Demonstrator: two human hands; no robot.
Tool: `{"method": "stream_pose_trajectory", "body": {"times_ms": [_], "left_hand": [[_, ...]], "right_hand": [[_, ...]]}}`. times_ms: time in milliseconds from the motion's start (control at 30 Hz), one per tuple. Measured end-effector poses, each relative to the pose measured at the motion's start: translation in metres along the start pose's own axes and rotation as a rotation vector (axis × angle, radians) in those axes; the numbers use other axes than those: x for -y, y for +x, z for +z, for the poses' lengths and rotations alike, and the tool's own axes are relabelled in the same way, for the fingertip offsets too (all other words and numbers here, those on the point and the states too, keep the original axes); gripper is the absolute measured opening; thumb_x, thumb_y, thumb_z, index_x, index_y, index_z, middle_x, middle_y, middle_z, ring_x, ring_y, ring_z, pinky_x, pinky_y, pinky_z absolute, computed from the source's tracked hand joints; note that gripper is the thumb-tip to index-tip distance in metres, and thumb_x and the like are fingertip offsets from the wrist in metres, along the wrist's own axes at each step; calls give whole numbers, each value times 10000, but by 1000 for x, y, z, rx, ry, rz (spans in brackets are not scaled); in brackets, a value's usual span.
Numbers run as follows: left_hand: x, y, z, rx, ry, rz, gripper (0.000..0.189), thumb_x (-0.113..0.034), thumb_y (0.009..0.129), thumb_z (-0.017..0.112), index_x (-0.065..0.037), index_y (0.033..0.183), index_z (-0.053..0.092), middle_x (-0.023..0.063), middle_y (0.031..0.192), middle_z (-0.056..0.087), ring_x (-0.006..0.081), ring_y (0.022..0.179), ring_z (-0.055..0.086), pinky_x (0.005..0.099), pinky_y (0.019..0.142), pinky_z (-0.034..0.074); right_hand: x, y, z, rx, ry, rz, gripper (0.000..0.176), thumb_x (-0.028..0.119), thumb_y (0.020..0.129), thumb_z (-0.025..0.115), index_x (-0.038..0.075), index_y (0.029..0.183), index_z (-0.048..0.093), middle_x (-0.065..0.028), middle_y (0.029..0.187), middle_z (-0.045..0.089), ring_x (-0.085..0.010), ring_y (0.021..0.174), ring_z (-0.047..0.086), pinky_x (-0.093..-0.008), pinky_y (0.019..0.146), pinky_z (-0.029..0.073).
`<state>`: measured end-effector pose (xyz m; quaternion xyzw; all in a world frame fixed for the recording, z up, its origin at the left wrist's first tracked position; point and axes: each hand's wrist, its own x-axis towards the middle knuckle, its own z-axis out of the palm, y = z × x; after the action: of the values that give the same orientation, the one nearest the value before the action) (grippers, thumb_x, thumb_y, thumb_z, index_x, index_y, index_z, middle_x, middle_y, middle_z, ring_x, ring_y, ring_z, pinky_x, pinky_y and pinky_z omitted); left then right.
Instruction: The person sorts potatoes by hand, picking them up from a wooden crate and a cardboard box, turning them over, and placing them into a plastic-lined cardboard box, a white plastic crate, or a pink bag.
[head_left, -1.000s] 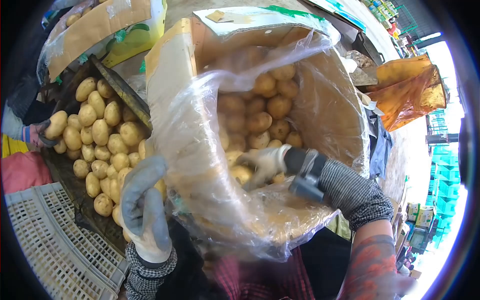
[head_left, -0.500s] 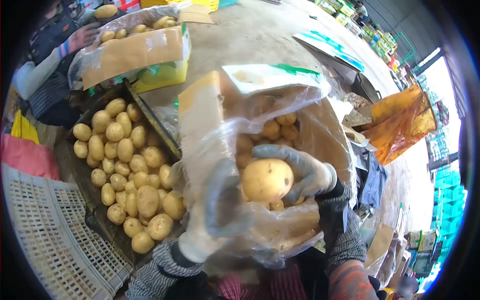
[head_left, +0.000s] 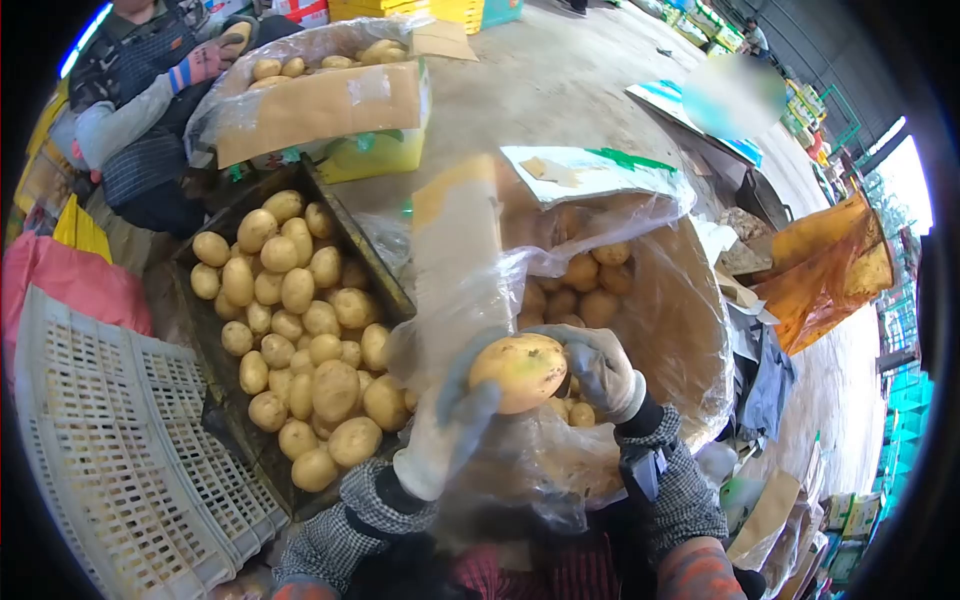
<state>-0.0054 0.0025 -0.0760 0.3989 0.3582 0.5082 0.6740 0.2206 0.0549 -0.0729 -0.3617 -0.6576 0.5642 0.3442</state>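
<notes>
A large yellow potato (head_left: 518, 373) is held between my two gloved hands, above the near side of an open cardboard box (head_left: 455, 230) lined with clear plastic. My left hand (head_left: 450, 420) has its thumb and fingers against the potato's left side. On the right side, the fingers of my right hand (head_left: 600, 368) curl against it. Inside the box lie several potatoes (head_left: 598, 308). Left of the box, a dark crate (head_left: 345, 235) holds a heap of potatoes (head_left: 335, 390).
A white plastic basket (head_left: 120, 440) stands at the left, beside a pink sack (head_left: 80, 285). A co-worker (head_left: 140, 120) sits at the upper left by another potato box (head_left: 320, 115). An orange-brown container (head_left: 830, 265) and dark cloth (head_left: 765, 375) are at the right.
My left hand has come up to the potato and now touches it. The potato has turned and sits slightly lower. The view has shifted, so the surroundings appear further right.
</notes>
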Motion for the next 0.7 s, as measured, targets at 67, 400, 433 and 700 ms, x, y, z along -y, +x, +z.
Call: {"method": "stream_pose_trajectory", "body": {"times_ms": [67,400,433,700], "left_hand": [[3,-2,-1,25,-1,-29,638,-225,888,759,45,1377,452,129,1297,572,181,1169,567,319,1006,487],[-60,-118,-77,-206,-335,135,444,-141,906,736,-95,1294,526,36,1188,604,127,1091,582,283,934,501],[-62,-138,-84,-247,-368,144,424,-149,915,727,-99,1284,526,35,1179,601,128,1085,579,282,931,495],[-75,-288,-119,-514,-132,248,576,-138,866,776,-92,1365,492,82,1218,589,149,1039,616,274,844,556]], "right_hand": [[11,-1,6,-31,-128,27,370,205,991,553,-48,1253,616,-107,961,699,-151,757,658,-301,666,555],[15,-52,49,-177,-361,15,606,274,870,710,-25,1357,510,-194,1131,689,-273,1048,672,-394,887,529],[13,-64,48,-85,-424,112,697,236,867,711,7,1454,413,-175,1268,631,-270,1128,633,-366,944,504],[-7,-93,72,100,-1146,533,944,663,840,603,105,1538,297,-328,1322,546,-469,1183,559,-499,965,464]]}}
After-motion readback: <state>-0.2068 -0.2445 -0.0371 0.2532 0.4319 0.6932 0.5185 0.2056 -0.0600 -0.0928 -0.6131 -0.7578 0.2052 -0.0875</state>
